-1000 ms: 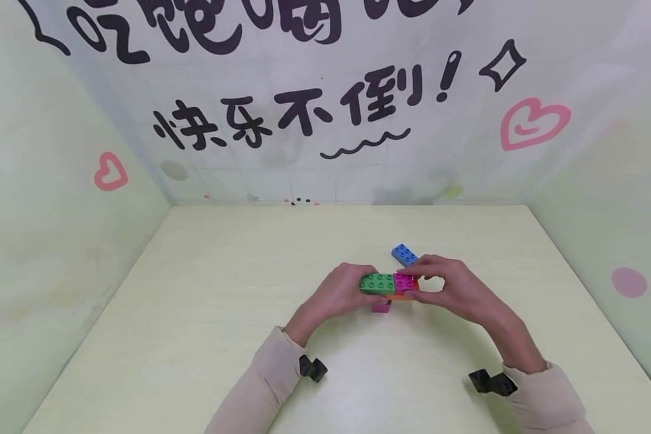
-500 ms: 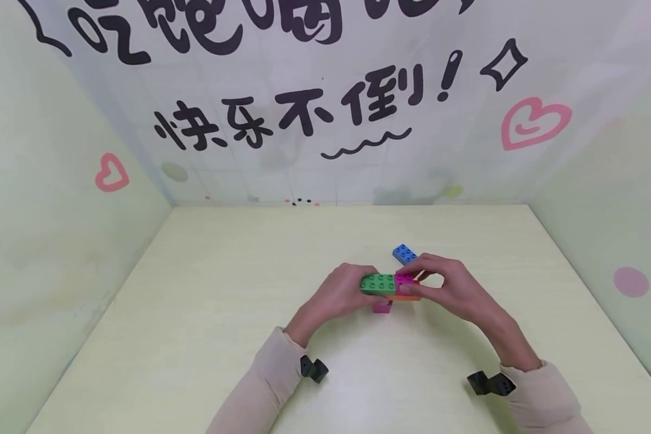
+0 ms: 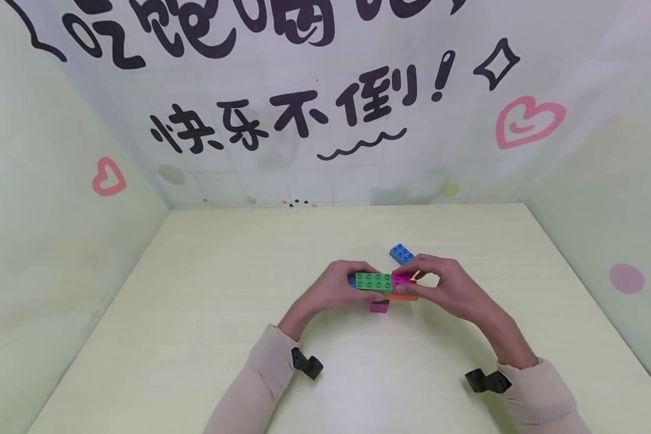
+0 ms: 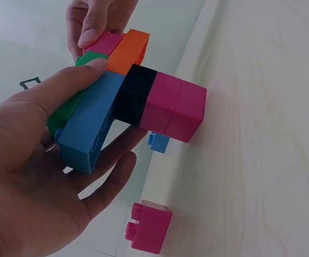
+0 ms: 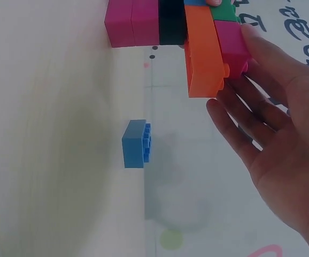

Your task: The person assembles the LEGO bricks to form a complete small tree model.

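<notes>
A toy brick build is held between both hands. Its column has two magenta bricks [image 4: 176, 104] and a black brick [image 4: 136, 95]. A blue brick [image 4: 93, 120] and an orange brick [image 5: 203, 59] lie across the column, topped by a green brick [image 3: 373, 281] and a small magenta brick [image 5: 232, 48]. My left hand [image 3: 333, 286] grips the blue and green end, thumb along the near side and fingers behind. My right hand [image 3: 450, 286] pinches the small magenta brick at the other end between thumb and fingers.
A loose blue brick [image 3: 401, 253] lies on the table [image 3: 239, 265] beyond the right hand. Another loose magenta brick [image 4: 152, 229] shows below the left hand in the left wrist view. Printed walls [image 3: 282, 175] enclose the back and sides.
My right thumb has come in against the small magenta brick. The left hand has slid slightly left, uncovering more of the green brick and the blue brick's end.
</notes>
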{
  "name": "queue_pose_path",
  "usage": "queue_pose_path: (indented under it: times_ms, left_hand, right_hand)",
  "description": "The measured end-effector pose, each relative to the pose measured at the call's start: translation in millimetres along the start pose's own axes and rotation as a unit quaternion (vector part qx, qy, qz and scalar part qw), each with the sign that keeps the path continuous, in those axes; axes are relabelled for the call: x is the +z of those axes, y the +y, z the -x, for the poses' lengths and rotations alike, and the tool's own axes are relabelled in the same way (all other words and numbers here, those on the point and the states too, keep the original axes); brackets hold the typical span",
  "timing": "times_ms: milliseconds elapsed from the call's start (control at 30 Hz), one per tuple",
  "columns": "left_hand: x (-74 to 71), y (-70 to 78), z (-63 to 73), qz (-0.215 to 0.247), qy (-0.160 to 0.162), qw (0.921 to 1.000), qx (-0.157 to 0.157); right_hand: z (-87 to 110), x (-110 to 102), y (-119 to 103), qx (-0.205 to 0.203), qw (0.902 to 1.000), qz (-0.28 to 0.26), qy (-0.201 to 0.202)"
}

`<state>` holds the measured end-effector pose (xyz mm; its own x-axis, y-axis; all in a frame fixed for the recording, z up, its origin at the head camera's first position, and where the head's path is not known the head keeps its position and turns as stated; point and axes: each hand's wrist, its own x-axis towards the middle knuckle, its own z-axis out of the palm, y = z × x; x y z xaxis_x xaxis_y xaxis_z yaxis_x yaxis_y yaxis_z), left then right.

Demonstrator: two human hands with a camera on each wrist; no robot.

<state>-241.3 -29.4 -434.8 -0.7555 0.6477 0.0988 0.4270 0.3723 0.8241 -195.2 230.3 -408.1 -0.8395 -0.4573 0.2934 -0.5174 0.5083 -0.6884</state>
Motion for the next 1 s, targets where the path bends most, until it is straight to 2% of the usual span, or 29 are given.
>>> queue_pose_path:
  times_ms: [200, 467, 833, 1000]
  left_hand:
    - [-0.6, -2.7, 1.8, 0.012, 0.016, 0.9997, -0.017]
    - [-0.9, -4.9, 3.1, 0.015, 0.026, 0.9993, -0.024]
    - [0.3, -9.3, 0.8, 0.022, 0.023, 0.999, -0.03]
    - [2.2, -9.1, -0.8, 0.022, 0.013, 0.9992, -0.031]
  right_hand:
    - [-3.5, 3.2, 3.5, 0.002, 0.9999, 0.012, 0.001]
    - [-7.6, 2.9, -0.1, -0.008, 0.9998, 0.019, -0.001]
    - [-9.2, 2.9, 0.3, 0.015, 0.9994, 0.025, -0.015]
    - [-2.7, 4.6, 7.6, 0.033, 0.9993, -0.006, -0.016]
